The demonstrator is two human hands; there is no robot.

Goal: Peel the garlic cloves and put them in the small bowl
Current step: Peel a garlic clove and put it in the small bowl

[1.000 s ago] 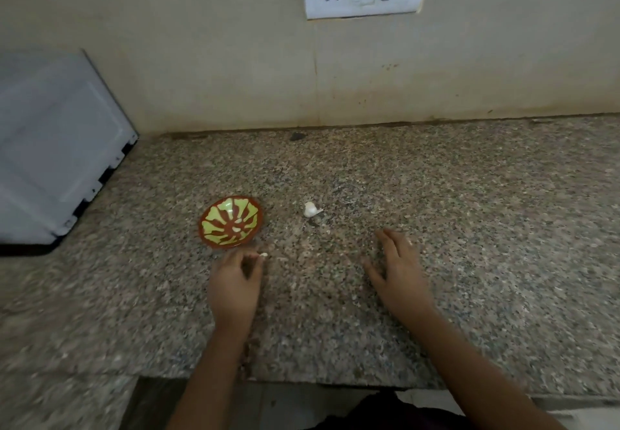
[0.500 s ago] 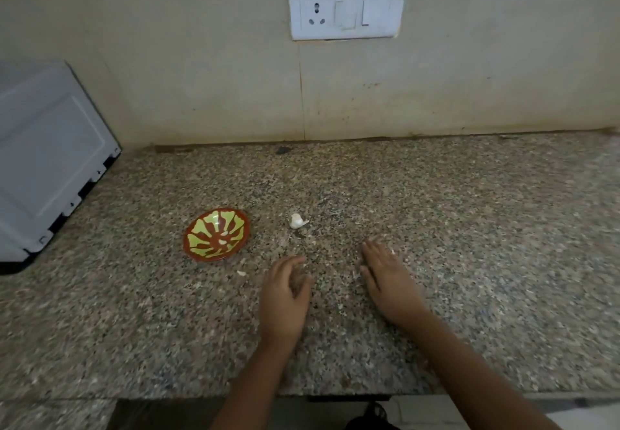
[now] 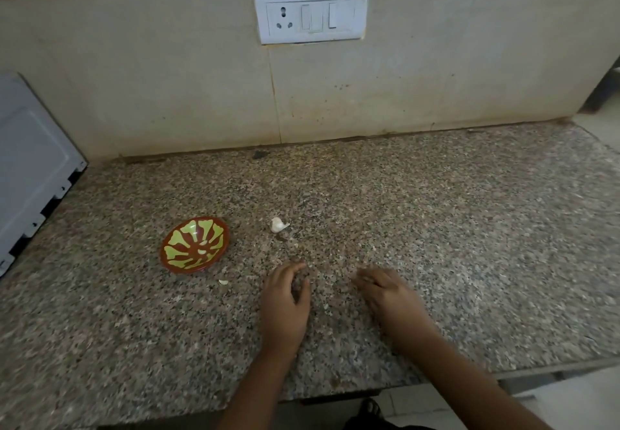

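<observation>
Left hand [image 3: 284, 302] loosely curled; right hand [image 3: 391, 297] fingertips blurred, grasp unclear

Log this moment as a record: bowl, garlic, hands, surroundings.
bowl: small red-brown bowl with yellow-green pattern, on the speckled granite counter, pale pieces inside
garlic: white garlic piece on the counter, right of the bowl
scrap: pale bit on the counter before the bowl
left hand: loosely curled over the counter, holding nothing visible
right hand: on the counter, fingers blurred
background: white switchboard; white appliance at far left
</observation>
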